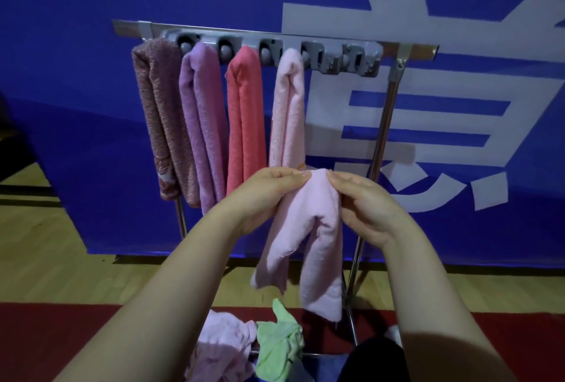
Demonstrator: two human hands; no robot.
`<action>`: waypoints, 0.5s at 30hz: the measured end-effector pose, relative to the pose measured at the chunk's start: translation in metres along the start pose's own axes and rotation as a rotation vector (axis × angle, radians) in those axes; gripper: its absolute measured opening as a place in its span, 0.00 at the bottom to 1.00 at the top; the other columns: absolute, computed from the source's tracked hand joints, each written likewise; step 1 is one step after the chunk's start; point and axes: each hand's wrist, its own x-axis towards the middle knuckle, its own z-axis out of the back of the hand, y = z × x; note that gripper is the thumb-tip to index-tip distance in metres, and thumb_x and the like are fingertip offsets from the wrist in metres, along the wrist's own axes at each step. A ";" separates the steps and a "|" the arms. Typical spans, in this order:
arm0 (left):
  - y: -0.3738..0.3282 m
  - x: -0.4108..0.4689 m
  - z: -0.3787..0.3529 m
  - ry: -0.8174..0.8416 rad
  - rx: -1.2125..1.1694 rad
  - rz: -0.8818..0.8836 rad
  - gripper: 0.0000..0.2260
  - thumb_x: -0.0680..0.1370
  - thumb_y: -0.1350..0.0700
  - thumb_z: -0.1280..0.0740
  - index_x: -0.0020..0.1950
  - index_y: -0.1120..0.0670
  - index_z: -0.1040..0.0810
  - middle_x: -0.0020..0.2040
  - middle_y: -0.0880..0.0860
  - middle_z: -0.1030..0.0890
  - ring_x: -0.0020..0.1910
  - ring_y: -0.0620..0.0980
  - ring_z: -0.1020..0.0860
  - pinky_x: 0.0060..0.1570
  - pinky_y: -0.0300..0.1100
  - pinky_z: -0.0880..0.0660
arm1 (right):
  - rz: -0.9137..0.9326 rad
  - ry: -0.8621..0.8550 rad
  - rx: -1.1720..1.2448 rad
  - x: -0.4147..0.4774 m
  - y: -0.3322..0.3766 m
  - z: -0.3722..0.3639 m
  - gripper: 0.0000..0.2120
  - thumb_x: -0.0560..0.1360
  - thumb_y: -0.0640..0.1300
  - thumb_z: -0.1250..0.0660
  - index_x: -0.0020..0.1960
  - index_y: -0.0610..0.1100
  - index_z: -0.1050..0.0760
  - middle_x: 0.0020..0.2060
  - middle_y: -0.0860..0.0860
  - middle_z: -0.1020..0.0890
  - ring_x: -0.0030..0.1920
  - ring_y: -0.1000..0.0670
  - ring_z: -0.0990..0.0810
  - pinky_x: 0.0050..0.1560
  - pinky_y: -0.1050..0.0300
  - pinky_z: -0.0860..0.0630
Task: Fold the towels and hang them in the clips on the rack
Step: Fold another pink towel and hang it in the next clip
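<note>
Dead center, both hands' fingers (293,178) pinch the pink towel's (312,237) folded top, length hanging down, free clips (351,60) straight above.

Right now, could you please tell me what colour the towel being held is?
The towel is pale pink; head view.

Likely an indoor sports hall or event space, not a home. Pale wood-strip floor (36,244) at left and centre, with a wide red painted band (61,338) across the bottom. A large blue banner (91,112) bearing huge white characters (321,14) fills the upper frame. A freestanding metal rack (382,127) stands before it.
</note>
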 end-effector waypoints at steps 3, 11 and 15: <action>-0.018 0.013 -0.009 0.029 -0.003 -0.013 0.15 0.82 0.54 0.35 0.61 0.63 0.19 0.52 0.59 0.15 0.49 0.51 0.18 0.52 0.44 0.22 | 0.035 -0.022 0.023 0.011 0.019 0.003 0.13 0.81 0.41 0.38 0.61 0.35 0.22 0.54 0.41 0.15 0.56 0.46 0.17 0.62 0.49 0.23; -0.050 0.060 -0.022 -0.012 -0.263 -0.081 0.09 0.82 0.55 0.37 0.59 0.58 0.23 0.52 0.59 0.18 0.52 0.54 0.18 0.53 0.48 0.20 | 0.047 0.007 0.058 0.033 0.062 0.016 0.12 0.82 0.40 0.39 0.59 0.37 0.21 0.51 0.42 0.14 0.53 0.46 0.15 0.61 0.49 0.22; -0.064 0.081 -0.030 -0.051 -0.363 -0.083 0.10 0.83 0.55 0.37 0.60 0.58 0.23 0.51 0.60 0.17 0.50 0.55 0.18 0.48 0.46 0.19 | 0.064 -0.008 0.133 0.050 0.071 0.023 0.13 0.81 0.39 0.39 0.60 0.34 0.21 0.54 0.38 0.16 0.57 0.43 0.17 0.66 0.45 0.26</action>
